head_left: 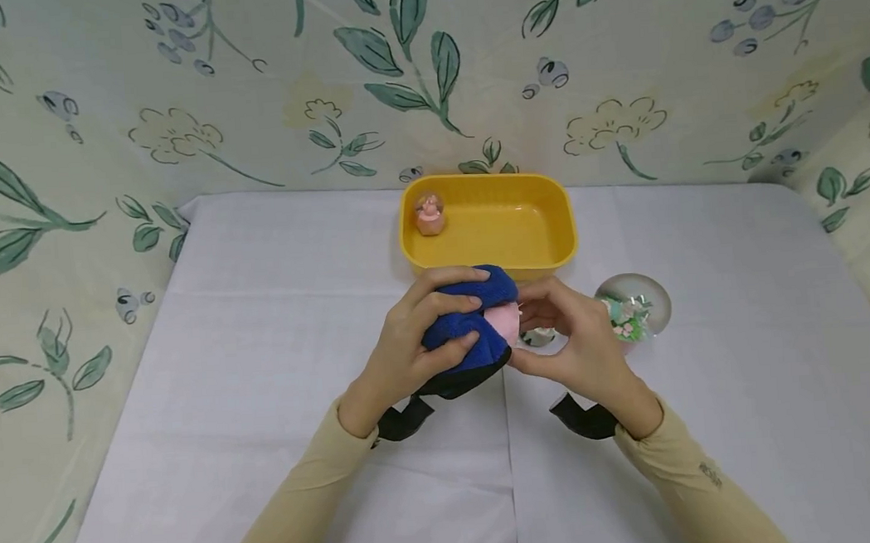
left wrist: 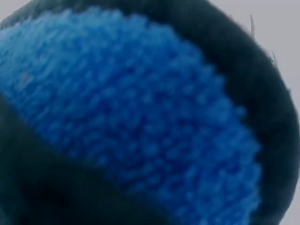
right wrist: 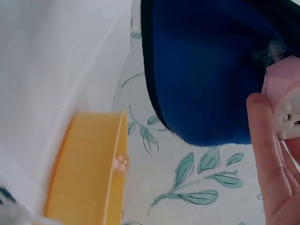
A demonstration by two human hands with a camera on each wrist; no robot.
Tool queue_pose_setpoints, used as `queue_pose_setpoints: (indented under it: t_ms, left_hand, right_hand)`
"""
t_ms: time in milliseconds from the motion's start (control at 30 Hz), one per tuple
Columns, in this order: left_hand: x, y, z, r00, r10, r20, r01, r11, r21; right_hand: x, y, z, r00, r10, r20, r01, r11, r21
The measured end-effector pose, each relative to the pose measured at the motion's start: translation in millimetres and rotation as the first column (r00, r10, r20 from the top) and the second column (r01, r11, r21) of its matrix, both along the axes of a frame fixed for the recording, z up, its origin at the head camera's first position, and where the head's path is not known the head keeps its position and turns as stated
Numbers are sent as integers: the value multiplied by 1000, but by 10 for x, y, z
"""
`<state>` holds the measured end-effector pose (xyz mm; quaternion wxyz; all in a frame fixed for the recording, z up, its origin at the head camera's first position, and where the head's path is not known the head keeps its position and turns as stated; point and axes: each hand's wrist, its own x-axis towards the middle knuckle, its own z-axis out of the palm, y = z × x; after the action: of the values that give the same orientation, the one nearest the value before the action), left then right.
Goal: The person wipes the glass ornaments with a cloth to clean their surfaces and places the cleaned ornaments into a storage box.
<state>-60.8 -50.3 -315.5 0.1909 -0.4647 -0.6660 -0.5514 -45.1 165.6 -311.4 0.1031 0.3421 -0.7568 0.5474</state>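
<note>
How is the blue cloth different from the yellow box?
Color: the cloth is blue with a dark edge; the box is yellow all over.
Surface: the cloth looks fuzzy; the box looks smooth and a bit shiny.
Pose: the cloth is held and bent; the box stands on the table and keeps its stiff shape.
Both have rounded corners.
</note>
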Motion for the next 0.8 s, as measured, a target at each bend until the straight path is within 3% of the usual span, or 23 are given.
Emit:
queue_pose_setpoints:
  t_ms: [167, 400, 567, 800]
  left_hand:
    - [-6, 4, -13, 1000, -8, -20, 9, 1000, 9]
    - [-16, 4, -3, 1000, 20, 1, -20, 999, 49]
    - [-13, -14, 19, 999, 27, 23, -28, 998, 47]
    - [-16, -61, 29, 998, 50, 24, -52, 997, 52]
  right_hand:
    - [7, -1, -35, 980, 43, 192, -18, 991, -134]
    - [37, -19, -44, 888, 126, 442, 18, 951, -308]
    - [50, -41, -68, 855, 159, 494, 45, 926, -375]
    - [51, -40, -115, 849, 227, 477, 11, 895, -446]
